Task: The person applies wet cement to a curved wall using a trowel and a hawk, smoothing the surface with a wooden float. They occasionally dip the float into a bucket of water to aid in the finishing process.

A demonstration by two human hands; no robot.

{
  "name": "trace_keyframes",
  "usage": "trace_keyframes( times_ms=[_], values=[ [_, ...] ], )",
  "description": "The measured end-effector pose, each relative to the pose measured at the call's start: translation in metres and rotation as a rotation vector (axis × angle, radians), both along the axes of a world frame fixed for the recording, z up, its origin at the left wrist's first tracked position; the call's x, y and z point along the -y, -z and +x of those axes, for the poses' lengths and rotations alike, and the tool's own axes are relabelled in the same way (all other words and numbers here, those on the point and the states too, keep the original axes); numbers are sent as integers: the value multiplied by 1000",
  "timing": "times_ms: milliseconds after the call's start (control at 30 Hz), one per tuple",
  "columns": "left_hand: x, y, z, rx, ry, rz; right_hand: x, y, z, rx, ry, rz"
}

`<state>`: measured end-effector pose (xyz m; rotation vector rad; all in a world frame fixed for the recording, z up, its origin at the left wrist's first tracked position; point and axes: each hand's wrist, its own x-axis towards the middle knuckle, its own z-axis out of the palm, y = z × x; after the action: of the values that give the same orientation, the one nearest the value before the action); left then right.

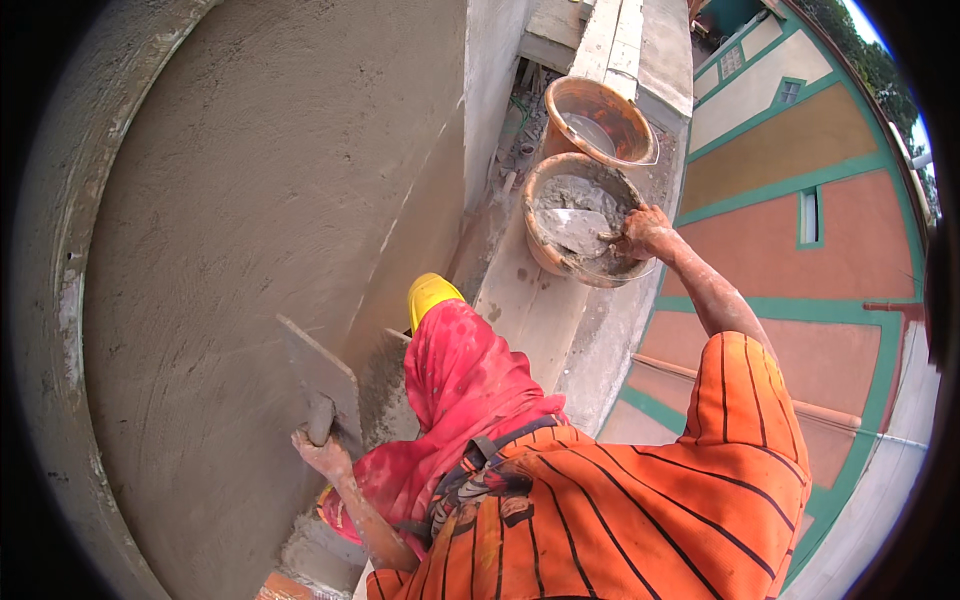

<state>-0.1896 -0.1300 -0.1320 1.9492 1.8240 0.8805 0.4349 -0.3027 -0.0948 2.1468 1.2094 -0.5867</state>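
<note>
My left hand (pixel 322 452), low beside the wall, is closed round the handle of a flat grey plastering float (pixel 322 368). The float's plate stands close to the plastered wall (pixel 260 190); I cannot tell whether it touches. Ahead and to the right, my right hand (pixel 648 234) reaches over the rim of a mortar bucket (pixel 548 250). Its fingers are wrapped round the handle of a trowel (pixel 574 226), whose pale blade lies on the wet grey mortar (pixel 570 190) inside. Part of the trowel's handle is hidden by my fingers.
Behind the mortar bucket stands a second orange bucket (pixel 600 95), with some pale liquid in it. Both are on a narrow plank walkway (pixel 530 320). A yellow boot (pixel 432 296) shows at the wall's foot. A painted building (pixel 780 260) with green bands is at right.
</note>
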Motion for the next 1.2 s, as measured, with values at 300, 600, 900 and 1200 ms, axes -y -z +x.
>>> trace_keyframes(
  times_ms=[300, 600, 900, 1200],
  values=[
    [-7, 11, -28, 59, 35, -6, 3, -67, -9, 166, 197, 195],
    [-1, 26, -37, 73, 23, 37, 2, -74, -62, 25, 192, 341],
    [2, 20, -41, 75, 17, -12, 15, -65, -14, 185, 265, 311],
    [-5, 14, -25, 173, 40, 3, -4, -77, -75, -2, 294, 370]
  ],
)
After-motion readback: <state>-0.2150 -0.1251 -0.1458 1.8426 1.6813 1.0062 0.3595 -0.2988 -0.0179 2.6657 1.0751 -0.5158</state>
